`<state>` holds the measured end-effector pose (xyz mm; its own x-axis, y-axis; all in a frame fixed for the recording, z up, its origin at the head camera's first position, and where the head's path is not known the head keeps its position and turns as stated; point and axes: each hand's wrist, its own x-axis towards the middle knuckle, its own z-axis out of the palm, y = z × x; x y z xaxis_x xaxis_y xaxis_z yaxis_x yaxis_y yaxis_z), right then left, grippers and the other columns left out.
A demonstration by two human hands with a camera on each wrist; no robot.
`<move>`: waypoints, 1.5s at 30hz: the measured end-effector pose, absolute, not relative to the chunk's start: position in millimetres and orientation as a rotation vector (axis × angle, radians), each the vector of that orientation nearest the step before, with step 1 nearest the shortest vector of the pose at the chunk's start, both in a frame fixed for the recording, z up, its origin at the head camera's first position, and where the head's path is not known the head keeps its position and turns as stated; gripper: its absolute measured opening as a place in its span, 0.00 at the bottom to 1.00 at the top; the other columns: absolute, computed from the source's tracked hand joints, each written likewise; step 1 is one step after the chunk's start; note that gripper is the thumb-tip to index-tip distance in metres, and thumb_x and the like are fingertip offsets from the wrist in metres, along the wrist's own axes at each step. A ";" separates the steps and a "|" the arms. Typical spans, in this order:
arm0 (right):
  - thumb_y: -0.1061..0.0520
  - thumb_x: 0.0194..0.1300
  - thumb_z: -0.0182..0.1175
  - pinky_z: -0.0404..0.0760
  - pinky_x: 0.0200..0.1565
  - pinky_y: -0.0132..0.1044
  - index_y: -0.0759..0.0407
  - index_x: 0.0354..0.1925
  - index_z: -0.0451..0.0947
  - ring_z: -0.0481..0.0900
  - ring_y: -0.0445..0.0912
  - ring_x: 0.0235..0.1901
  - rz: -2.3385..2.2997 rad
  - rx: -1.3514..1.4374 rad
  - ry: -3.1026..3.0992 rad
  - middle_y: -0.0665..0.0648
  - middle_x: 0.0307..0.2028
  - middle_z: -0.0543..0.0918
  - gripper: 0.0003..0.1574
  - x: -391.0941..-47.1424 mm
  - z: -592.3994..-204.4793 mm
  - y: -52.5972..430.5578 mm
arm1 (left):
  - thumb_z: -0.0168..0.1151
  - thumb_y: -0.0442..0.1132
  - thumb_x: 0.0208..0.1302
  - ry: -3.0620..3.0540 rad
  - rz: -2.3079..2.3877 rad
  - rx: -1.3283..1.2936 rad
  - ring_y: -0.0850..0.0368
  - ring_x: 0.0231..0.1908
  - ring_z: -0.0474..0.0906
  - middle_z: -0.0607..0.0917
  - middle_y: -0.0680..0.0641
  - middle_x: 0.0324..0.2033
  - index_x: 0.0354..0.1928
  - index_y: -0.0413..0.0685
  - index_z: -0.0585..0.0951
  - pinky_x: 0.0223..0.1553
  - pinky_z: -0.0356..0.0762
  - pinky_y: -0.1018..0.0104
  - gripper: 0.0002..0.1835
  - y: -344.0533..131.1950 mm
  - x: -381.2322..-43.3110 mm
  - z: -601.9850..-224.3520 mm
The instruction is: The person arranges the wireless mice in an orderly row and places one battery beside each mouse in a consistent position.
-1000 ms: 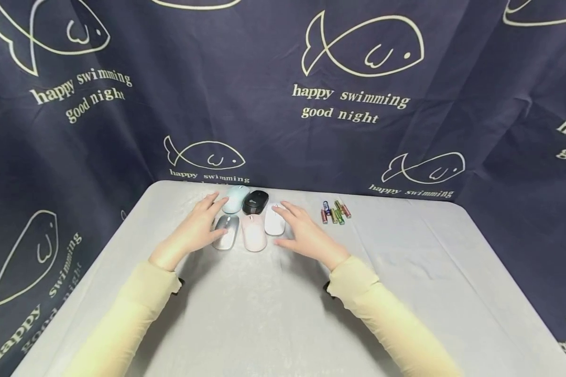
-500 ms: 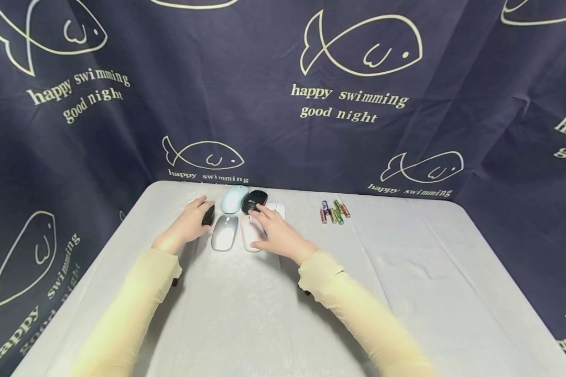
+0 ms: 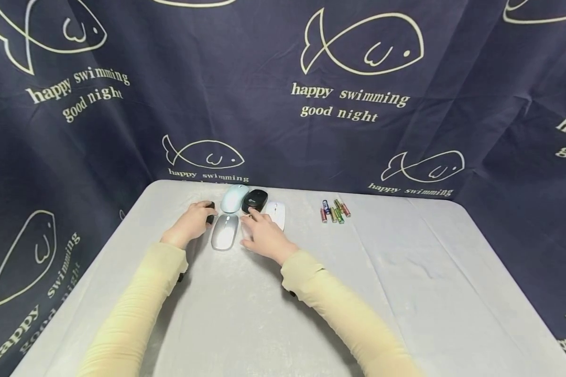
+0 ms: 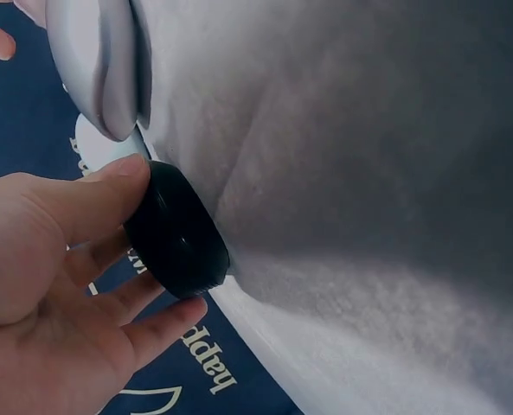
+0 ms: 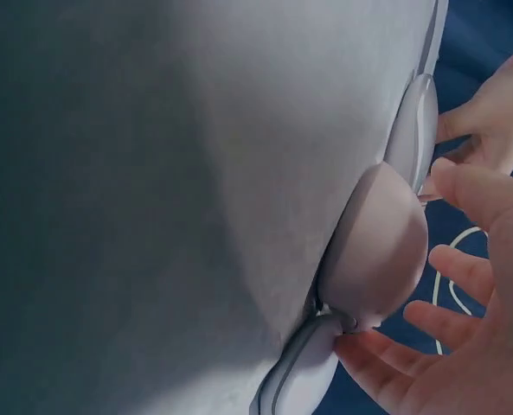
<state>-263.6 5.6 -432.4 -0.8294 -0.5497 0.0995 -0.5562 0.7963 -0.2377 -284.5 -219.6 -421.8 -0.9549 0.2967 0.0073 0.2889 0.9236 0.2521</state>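
My left hand (image 3: 192, 221) grips a black computer mouse (image 4: 176, 229) at the left end of a cluster of mice, thumb on one side and fingers on the other. My right hand (image 3: 264, 236) hovers over a pink mouse (image 5: 377, 246), fingers spread and slightly bent. One fingertip is close to the pink mouse's front end; whether it touches cannot be told. A silver-grey mouse (image 3: 224, 233) lies between the hands. Behind it are a light blue mouse (image 3: 234, 198) and a second black mouse (image 3: 256, 199). A white mouse (image 3: 275, 212) is partly hidden by my right hand.
Several small batteries (image 3: 335, 211) in different colours lie grouped to the right of the mice. The table (image 3: 405, 293) has a pale grey cover. A dark blue curtain (image 3: 283, 146) with fish drawings hangs behind its far edge.
My left hand has moved left off the grey and light blue mice and grips the black one. The right hand has moved left from the white mouse to above the pink one.
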 end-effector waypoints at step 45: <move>0.49 0.56 0.63 0.84 0.35 0.45 0.55 0.53 0.74 0.72 0.52 0.47 0.132 0.683 -2.898 0.57 0.49 0.77 0.27 -270.2 -432.3 -23.5 | 0.63 0.28 0.57 3.053 0.343 0.407 0.30 0.61 0.63 0.66 0.33 0.64 0.52 0.42 0.80 0.62 0.64 0.41 0.19 -217.6 -286.4 -424.6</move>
